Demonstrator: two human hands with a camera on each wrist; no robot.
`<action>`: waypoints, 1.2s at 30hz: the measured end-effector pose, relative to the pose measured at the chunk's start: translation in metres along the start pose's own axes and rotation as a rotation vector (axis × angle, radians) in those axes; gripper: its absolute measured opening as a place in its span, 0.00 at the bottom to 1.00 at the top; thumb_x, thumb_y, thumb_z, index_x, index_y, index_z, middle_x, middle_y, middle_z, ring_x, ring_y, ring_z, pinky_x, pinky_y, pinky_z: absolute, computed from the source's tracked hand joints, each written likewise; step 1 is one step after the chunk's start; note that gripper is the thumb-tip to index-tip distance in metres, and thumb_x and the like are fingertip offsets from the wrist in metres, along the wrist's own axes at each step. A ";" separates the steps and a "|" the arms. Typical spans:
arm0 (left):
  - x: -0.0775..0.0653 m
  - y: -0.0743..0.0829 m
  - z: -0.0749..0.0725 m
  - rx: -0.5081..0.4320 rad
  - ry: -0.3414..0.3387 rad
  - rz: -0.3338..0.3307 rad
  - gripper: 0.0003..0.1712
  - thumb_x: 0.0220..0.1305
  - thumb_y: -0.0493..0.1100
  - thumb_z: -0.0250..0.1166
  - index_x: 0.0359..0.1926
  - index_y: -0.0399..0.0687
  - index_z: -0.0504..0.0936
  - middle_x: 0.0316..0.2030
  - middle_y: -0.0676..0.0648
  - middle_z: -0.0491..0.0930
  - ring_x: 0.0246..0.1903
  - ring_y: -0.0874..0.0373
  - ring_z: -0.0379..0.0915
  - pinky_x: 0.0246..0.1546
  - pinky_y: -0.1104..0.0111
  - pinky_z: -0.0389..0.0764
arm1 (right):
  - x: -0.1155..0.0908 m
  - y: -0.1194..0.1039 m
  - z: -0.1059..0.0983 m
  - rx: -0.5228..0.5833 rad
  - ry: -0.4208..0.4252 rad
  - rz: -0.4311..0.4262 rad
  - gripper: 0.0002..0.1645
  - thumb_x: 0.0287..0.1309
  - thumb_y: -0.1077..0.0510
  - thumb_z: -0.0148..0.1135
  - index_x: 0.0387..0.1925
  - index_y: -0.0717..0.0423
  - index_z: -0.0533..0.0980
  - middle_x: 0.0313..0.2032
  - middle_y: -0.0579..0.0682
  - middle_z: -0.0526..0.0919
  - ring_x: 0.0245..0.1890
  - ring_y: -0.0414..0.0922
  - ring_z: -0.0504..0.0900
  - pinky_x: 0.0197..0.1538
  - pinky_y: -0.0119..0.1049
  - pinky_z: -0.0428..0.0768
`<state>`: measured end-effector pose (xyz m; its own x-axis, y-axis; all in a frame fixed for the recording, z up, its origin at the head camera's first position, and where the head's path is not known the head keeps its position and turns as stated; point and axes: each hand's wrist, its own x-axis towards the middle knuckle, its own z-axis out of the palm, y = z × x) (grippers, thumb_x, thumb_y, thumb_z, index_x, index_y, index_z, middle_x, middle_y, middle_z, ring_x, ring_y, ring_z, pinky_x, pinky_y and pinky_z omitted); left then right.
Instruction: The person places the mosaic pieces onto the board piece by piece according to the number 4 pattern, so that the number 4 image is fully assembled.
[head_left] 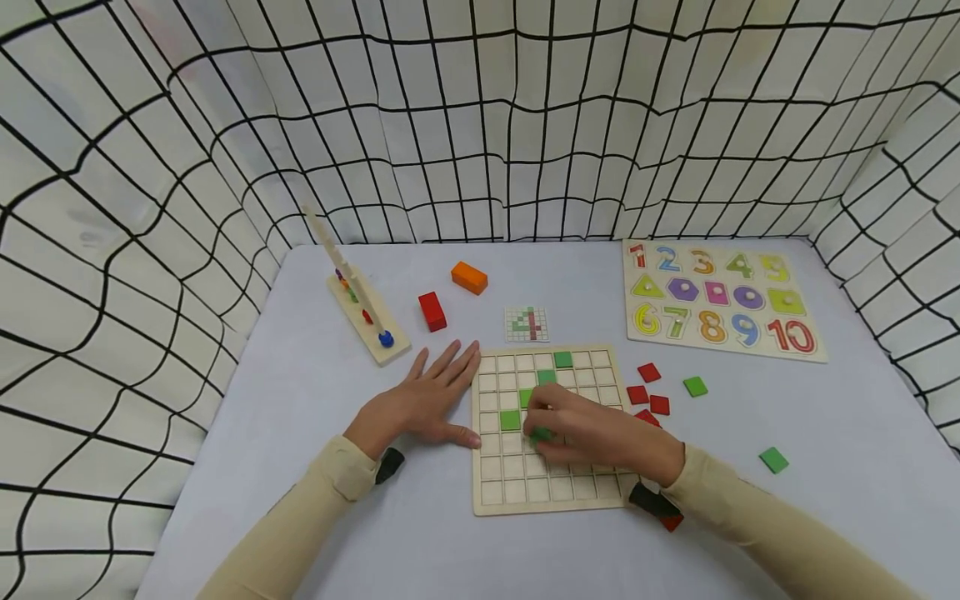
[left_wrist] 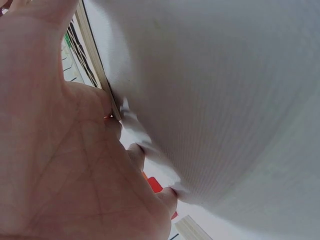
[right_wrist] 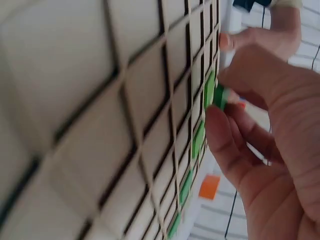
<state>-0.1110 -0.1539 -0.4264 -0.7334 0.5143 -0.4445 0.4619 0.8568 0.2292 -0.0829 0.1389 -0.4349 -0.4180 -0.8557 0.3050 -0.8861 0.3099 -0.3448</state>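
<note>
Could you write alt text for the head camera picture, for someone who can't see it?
A person's right hand pinches a green tile over a wooden grid board on a pale table, while the left hand lies flat beside the board's left edge. Loose red and green tiles, two blocks, a peg stand and a number puzzle lie around.

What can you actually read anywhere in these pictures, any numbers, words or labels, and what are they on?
"1 2 3 4 5": top row of the number puzzle board; the 5 is faint.
"6 7 8 9 10": its bottom row.
Small pattern card: a coloured grid figure, too small to read.
No other words or brands are readable in any view.
</note>
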 end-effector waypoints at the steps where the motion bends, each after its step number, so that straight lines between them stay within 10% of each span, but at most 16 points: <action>1: 0.000 0.000 0.000 0.002 0.000 0.000 0.75 0.61 0.79 0.67 0.88 0.48 0.33 0.88 0.48 0.27 0.88 0.44 0.19 0.84 0.35 0.28 | 0.004 -0.002 0.003 0.007 0.016 0.004 0.09 0.58 0.64 0.78 0.39 0.52 0.85 0.44 0.49 0.78 0.44 0.40 0.75 0.44 0.23 0.80; 36: 0.002 -0.001 0.002 0.000 0.009 0.011 0.75 0.61 0.79 0.67 0.88 0.48 0.33 0.88 0.48 0.27 0.88 0.43 0.20 0.84 0.34 0.29 | 0.016 -0.016 0.017 0.043 -0.075 0.092 0.05 0.64 0.63 0.76 0.41 0.58 0.90 0.43 0.50 0.83 0.44 0.41 0.80 0.48 0.24 0.84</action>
<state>-0.1119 -0.1543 -0.4287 -0.7324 0.5243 -0.4345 0.4703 0.8509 0.2340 -0.0716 0.1129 -0.4394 -0.4795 -0.8536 0.2036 -0.8345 0.3718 -0.4067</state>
